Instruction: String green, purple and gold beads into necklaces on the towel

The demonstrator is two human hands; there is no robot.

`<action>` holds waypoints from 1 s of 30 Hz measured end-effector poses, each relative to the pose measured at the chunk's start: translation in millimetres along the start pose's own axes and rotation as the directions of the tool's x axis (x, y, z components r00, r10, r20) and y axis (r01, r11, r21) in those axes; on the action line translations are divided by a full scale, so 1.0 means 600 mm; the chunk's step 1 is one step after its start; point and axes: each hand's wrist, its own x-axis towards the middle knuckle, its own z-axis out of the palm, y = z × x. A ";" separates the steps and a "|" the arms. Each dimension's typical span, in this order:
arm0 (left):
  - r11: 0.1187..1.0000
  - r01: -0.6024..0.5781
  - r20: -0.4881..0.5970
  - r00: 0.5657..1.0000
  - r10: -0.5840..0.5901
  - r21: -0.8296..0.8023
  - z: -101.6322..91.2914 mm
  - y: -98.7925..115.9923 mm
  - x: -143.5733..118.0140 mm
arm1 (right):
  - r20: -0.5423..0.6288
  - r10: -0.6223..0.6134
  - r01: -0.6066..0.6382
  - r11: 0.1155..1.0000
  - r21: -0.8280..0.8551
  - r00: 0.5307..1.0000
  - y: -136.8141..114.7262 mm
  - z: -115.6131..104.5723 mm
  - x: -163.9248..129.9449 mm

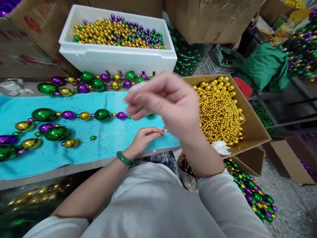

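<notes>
My left hand (146,140), with a green bangle (125,159) at its wrist, is low over the blue cloth (81,158). Its thumb and fingers are closed together; a small shiny bit shows at the tips, too small to name. A white thread (116,134) runs from a gold bead (70,142) towards this hand, past a loose small green bead (93,138). Raised above the cloth, my right hand (165,99) is blurred, its fingers curled into a pinch; what they hold, if anything, is hidden. A string of large green, purple and gold beads (102,114) lies leftward.
A white foam box (116,58) of mixed beads stands behind, with another bead string (98,85) before it. At right is a cardboard box (252,132) of gold beads (218,112). Bead strands (257,198) hang below it. Large cartons (213,19) stand at the back.
</notes>
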 end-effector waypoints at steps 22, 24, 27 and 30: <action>0.894 -0.253 -0.039 0.966 0.257 -0.370 0.037 0.147 -0.005 | -0.567 0.064 -0.542 0.399 -0.739 0.821 0.208 -0.404 -0.083; 0.900 -0.259 -0.059 0.965 0.255 -0.350 0.046 0.189 -0.014 | -0.602 0.011 -0.567 0.350 -0.745 0.798 0.224 -0.404 -0.076; 0.903 -0.298 -0.110 0.954 0.277 -0.309 0.049 0.241 -0.022 | -0.660 -0.015 -0.636 0.257 -0.728 0.751 0.212 -0.422 -0.048; 0.891 -0.338 -0.152 0.940 0.304 -0.304 0.039 0.266 -0.022 | -0.727 -0.016 -0.712 0.187 -0.677 0.687 0.163 -0.459 -0.011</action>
